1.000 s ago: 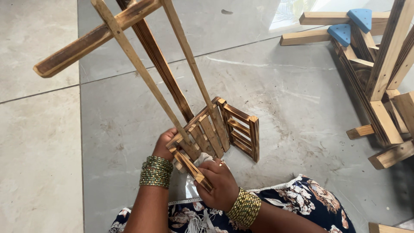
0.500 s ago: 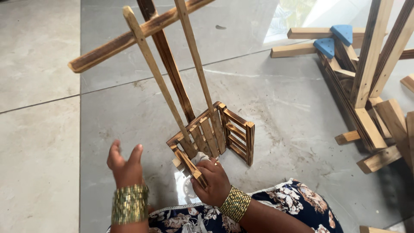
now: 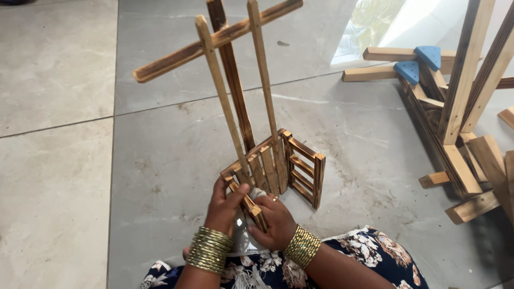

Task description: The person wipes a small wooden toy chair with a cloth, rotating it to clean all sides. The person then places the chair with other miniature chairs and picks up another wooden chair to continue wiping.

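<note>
Both grips hold narrow: left hand (image 3: 224, 206) and right hand (image 3: 274, 220) pinch the near slat (image 3: 247, 203) of the frame (image 3: 278, 166); best kept steady, square.

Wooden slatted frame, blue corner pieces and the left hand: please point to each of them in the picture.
wooden slatted frame (image 3: 302, 166), head view, on a rung of its right side panel.
blue corner pieces (image 3: 430, 56), head view, on the upper blue piece.
left hand (image 3: 224, 206), head view, on the back of the hand.

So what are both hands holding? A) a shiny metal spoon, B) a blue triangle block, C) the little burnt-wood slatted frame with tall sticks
C: the left hand and right hand both grip the small scorched-wood slatted frame near its bottom edge.
</note>
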Action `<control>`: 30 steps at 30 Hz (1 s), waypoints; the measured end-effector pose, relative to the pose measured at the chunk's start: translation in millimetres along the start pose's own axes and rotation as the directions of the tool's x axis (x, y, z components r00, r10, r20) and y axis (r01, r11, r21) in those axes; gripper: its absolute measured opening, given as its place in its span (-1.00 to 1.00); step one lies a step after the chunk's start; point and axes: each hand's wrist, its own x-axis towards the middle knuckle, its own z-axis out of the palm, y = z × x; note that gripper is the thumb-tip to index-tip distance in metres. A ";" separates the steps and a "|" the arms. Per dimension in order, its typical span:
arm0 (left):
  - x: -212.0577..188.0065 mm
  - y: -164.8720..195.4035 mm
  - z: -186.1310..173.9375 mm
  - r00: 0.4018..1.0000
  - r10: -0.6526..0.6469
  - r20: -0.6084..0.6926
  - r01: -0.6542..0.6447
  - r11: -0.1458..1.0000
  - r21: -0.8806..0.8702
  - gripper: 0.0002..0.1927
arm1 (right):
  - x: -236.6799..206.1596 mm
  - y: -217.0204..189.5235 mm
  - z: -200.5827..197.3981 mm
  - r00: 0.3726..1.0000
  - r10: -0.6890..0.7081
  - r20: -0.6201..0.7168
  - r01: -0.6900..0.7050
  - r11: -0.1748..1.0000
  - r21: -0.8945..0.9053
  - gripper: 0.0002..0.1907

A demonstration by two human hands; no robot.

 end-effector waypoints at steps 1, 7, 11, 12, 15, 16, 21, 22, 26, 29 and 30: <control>0.9 -1.3 3.5 1.000 0.007 0.002 -0.007 0.999 0.051 -0.29 | 0.1 5.8 -4.3 0.999 -0.038 0.033 0.038 0.999 0.020 -0.54; -2.5 -14.7 8.9 0.997 0.025 0.071 -0.031 0.995 0.095 -0.42 | 38.5 32.7 -30.9 0.893 0.050 -0.447 -0.057 0.998 -0.002 -0.77; 4.3 -23.0 10.8 0.974 0.178 0.142 -0.204 0.958 0.203 -0.46 | 67.0 11.7 -34.4 0.916 0.034 -0.400 -0.210 0.891 -0.403 -0.59; 5.3 -24.2 10.7 0.969 0.195 0.153 -0.222 0.958 0.183 -0.46 | 71.2 4.9 -35.2 0.927 0.049 -0.372 -0.243 0.834 -0.496 -0.58; 5.2 -25.8 9.9 0.964 0.219 0.154 -0.248 0.947 0.204 -0.45 | 77.4 -9.4 -36.0 0.907 0.106 -0.407 -0.329 0.781 -0.530 -0.61; 4.5 -25.8 9.8 0.965 0.218 0.147 -0.247 0.942 0.225 -0.44 | 78.2 -11.2 -35.0 0.899 0.124 -0.420 -0.345 0.789 -0.508 -0.65; 5.2 -24.6 11.2 0.959 0.225 0.174 -0.263 0.934 0.243 -0.47 | 74.2 -4.3 -27.5 0.869 0.060 -0.490 -0.295 0.859 -0.419 -0.79; 6.3 -24.5 11.3 0.960 0.213 0.181 -0.249 0.945 0.211 -0.47 | 72.3 -2.7 -27.8 0.890 0.031 -0.455 -0.233 0.889 -0.395 -0.80; 9.2 -25.8 10.5 0.969 0.186 0.166 -0.220 0.949 0.224 -0.48 | 66.9 -7.4 -43.4 0.933 0.044 -0.357 -0.140 0.959 -0.247 -0.81; 10.2 -25.4 10.0 0.975 0.158 0.156 -0.189 0.958 0.215 -0.52 | 81.0 -21.8 -68.0 0.854 -0.010 -0.520 -0.133 0.962 -0.238 -0.86; 10.0 -24.8 9.9 0.981 0.131 0.144 -0.163 0.956 0.246 -0.53 | 89.2 -28.7 -76.0 0.800 -0.050 -0.597 -0.128 0.959 -0.252 -0.88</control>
